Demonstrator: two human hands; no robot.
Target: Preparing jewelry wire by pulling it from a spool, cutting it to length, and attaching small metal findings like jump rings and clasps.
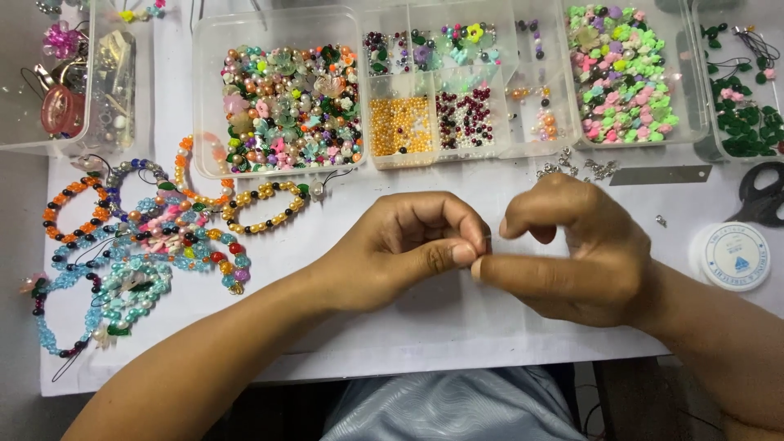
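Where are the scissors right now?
In the head view, the black-handled scissors lie at the far right edge of the white table, just above the round white thread spool and below the tray of green beads.

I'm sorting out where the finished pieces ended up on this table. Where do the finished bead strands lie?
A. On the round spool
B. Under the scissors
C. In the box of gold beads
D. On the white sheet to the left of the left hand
D: the colourful bead strands lie in a heap on the white sheet, left of the left hand, which meets the right hand fingertip to fingertip.
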